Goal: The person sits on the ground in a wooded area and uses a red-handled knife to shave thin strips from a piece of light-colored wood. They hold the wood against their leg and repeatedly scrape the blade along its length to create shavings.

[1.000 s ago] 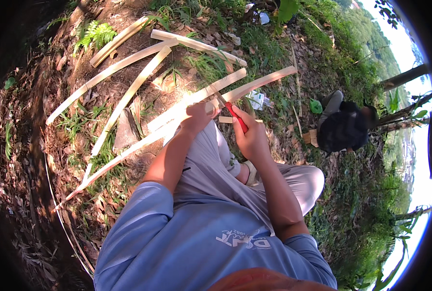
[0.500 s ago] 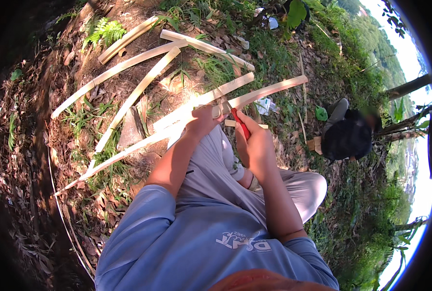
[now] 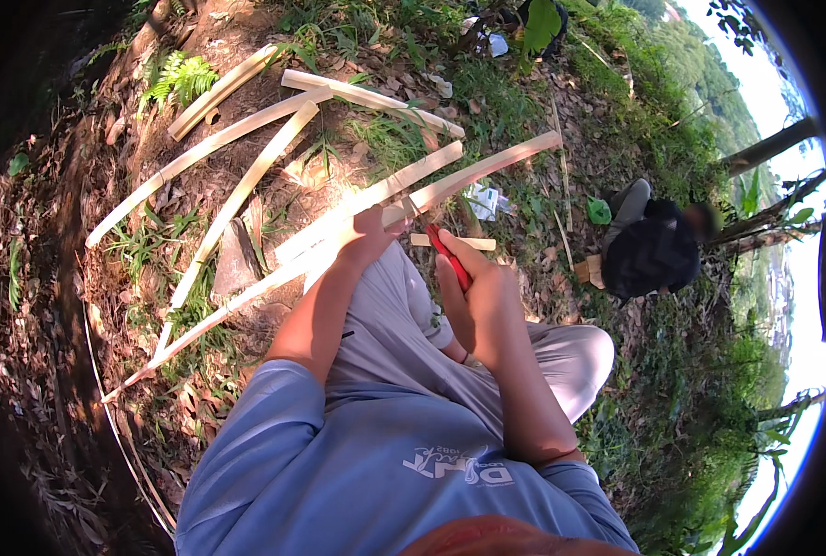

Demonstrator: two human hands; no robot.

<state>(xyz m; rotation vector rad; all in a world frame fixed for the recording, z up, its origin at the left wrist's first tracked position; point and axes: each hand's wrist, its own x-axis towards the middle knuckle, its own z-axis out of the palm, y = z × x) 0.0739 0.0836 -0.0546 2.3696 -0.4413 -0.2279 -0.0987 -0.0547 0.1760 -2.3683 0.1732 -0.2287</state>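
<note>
A long pale wooden strip (image 3: 501, 169) slants across my lap, and my left hand (image 3: 366, 235) is closed around it near its middle. In my right hand (image 3: 489, 295) is a red-handled knife (image 3: 452, 257), gripped by the handle. Its blade end points at the strip just right of my left hand; the blade itself is hard to make out, so I cannot tell whether it touches the wood. A second pale strip (image 3: 431, 167) lies just beyond, nearly parallel. A short pale piece of wood (image 3: 473, 245) lies past the knife, partly hidden behind my right hand.
Several more pale strips (image 3: 237, 206) lie on the leafy ground ahead and left, near a flat grey stone (image 3: 235, 264) and a fern (image 3: 179, 79). White packaging (image 3: 487, 201) lies beyond the strip's right part. Another person in dark clothing (image 3: 652, 248) sits at the right.
The knife and my right hand have drawn back slightly toward me, away from the strip. My left hand still grips the strip. The whole view has shifted a little.
</note>
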